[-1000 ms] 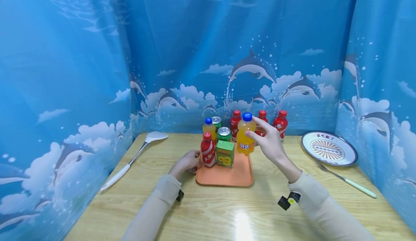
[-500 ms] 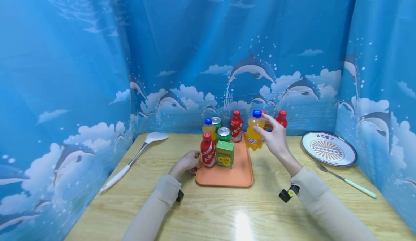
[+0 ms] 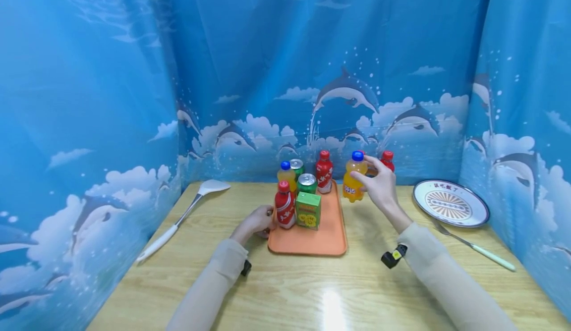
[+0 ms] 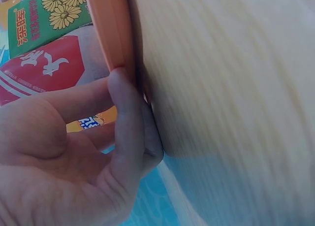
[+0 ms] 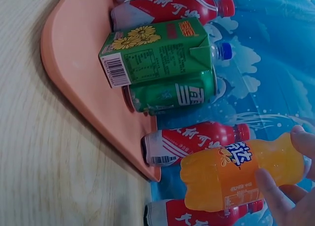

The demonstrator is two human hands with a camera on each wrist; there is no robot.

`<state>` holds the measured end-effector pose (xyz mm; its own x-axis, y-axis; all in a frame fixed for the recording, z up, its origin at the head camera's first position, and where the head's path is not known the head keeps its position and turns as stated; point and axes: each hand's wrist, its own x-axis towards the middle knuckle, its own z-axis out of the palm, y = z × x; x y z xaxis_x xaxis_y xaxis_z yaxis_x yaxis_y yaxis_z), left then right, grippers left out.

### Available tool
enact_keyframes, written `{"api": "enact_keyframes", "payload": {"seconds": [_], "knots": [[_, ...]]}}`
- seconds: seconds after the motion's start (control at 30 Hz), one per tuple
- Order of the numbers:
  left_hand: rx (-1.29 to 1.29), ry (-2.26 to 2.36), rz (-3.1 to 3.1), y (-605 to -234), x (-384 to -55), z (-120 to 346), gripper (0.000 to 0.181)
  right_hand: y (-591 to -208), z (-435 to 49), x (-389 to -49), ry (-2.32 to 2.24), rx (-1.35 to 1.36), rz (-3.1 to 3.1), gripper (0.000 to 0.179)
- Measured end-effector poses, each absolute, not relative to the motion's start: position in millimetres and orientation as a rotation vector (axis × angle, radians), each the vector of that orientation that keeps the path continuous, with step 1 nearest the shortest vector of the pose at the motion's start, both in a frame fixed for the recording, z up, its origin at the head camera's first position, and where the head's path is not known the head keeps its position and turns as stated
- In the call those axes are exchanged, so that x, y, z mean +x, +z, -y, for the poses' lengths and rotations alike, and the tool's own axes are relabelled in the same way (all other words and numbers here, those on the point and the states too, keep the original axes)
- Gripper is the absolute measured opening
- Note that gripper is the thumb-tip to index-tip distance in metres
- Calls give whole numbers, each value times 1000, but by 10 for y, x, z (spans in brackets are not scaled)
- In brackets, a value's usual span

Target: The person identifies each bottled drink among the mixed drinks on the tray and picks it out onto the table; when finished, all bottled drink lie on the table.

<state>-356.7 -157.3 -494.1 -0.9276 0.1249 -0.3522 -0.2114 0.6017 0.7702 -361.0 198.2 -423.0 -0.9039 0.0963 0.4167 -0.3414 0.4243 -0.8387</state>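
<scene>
My right hand (image 3: 379, 185) holds a bottle of orange soda (image 3: 354, 181) with a blue cap, thumb on one side and fingers on the other. The bottle hangs upright, off the table and just right of the orange tray (image 3: 327, 242). My left hand (image 3: 257, 222) grips the tray's left rim. On the tray stand a red-capped bottle (image 3: 285, 207), a green drink carton (image 3: 309, 212), green cans (image 3: 307, 185), a second orange soda bottle (image 3: 287, 175) and, at the back right, another red bottle (image 3: 324, 172). The carton's yellow flowers (image 4: 64, 14) show in the left wrist view.
Behind my right hand a red bottle (image 3: 387, 160) stands by the curtain; one more is mostly hidden by the soda bottle. A white patterned plate (image 3: 450, 204) and a fork (image 3: 475, 247) lie at the right. A long-handled spatula (image 3: 192, 209) lies at the left.
My right hand has carried the orange soda bottle rightward, from over the tray to beyond its right edge. My left hand has stayed at the tray's left rim.
</scene>
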Motion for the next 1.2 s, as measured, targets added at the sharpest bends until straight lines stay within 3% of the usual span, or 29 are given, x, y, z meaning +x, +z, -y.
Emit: {"api": "enact_keyframes", "payload": {"seconds": [1.2], "knots": [[-72,1247,-2460,-4935,-3570,1572,80,-4644,-2041,-3856,1389,138,2372,57]]}}
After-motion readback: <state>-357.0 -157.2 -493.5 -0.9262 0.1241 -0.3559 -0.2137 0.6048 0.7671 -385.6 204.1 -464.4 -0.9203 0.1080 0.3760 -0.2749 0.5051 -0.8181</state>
